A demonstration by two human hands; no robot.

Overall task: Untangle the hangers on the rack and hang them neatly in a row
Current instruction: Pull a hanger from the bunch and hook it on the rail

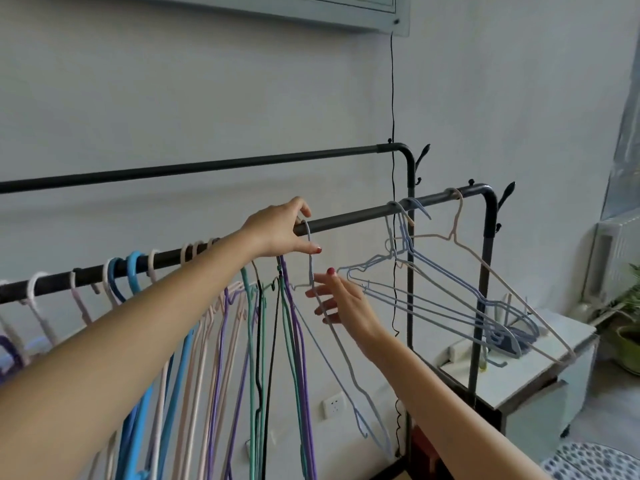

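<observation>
Head view: our left hand [282, 232] pinches the grey-blue hanger [332, 327] hooked on the front rail [349, 221]; right hand [341, 299], fingers spread, steadies it. Next, we judge, slide it beside the row.

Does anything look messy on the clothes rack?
Yes. At the right end of the front rail, several light blue hangers and a beige hanger hang tilted and overlapping in a tangle, while those on the left hang in a row.

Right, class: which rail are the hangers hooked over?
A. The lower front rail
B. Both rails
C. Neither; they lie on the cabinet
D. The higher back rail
A: every hanger hook, like the grey-blue hanger by the left hand, sits on the front rail; the back rail is bare.
</observation>
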